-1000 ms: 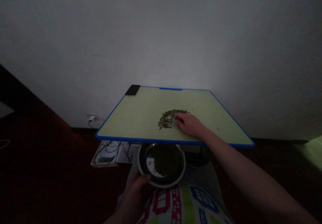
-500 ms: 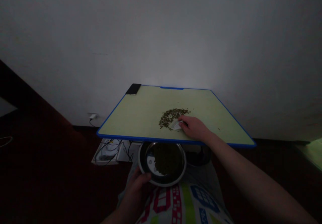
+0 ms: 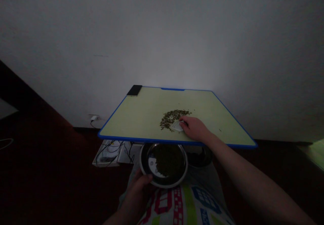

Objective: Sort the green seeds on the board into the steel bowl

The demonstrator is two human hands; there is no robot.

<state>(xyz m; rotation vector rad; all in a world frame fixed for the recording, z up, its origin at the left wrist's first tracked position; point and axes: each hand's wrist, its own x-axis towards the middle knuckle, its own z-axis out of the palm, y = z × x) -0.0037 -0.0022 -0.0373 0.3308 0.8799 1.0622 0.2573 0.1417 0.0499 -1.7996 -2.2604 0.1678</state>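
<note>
- Dark grains lie scattered on the pale tabletop.
- Right hand pinches a whitish flat piece at their near side.
- Left hand grips a metal bowl below the near edge.
- Black phone: far-left corner.

Small grains: brown-green, loose, spread in a curved patch on the pale tabletop, a few strays lying apart. Thin piece: whitish, patterned (markings too blurred to read), at the patch's near right side. Bowl: round, shiny metal, open side up, far rim partly hidden by the tabletop's near edge; dark heap inside, bare bottom showing at left.
</note>
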